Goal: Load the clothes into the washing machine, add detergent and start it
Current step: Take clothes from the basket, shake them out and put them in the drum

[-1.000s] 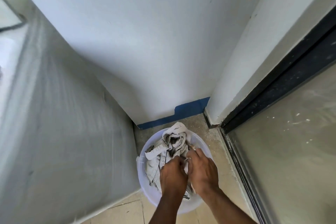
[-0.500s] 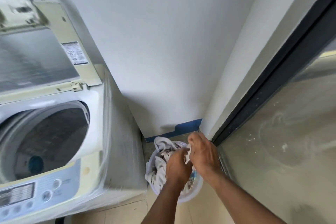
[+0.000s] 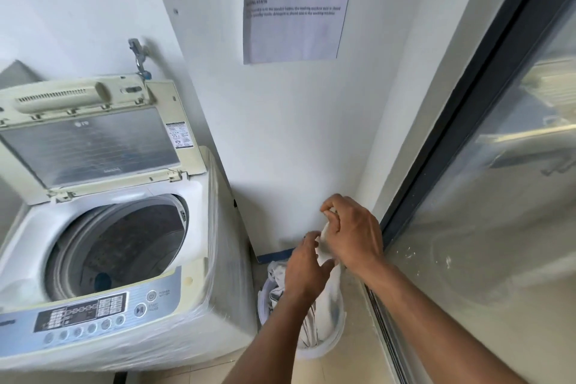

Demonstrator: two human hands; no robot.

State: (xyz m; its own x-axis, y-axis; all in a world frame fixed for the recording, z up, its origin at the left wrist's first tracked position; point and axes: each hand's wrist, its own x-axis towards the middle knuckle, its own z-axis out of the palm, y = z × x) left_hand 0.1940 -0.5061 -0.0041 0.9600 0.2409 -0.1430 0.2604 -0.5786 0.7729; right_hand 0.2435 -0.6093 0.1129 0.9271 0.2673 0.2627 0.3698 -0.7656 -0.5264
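A top-loading washing machine (image 3: pixel 199 196) wrapped in clear plastic stands at the left, its lid (image 3: pixel 90 140) raised and the drum (image 3: pixel 118 243) looking empty. To its right on the floor sits a white bucket (image 3: pixel 314 352) of grey-white clothes (image 3: pixel 276 277). My left hand (image 3: pixel 304 271) and my right hand (image 3: pixel 355 234) both grip a pale cloth (image 3: pixel 325 299), lifted above the bucket with its lower end still hanging inside. No detergent is in view.
The control panel (image 3: pixel 90 315) runs along the machine's front edge. A printed paper sheet (image 3: pixel 293 3) hangs on the white wall. A dark-framed glass sliding door (image 3: pixel 498 196) closes off the right side. The bucket sits in a narrow gap of tiled floor.
The view has tilted up from the bucket to take in the machine. Both hands have risen, drawing the pale cloth up out of the bucket.
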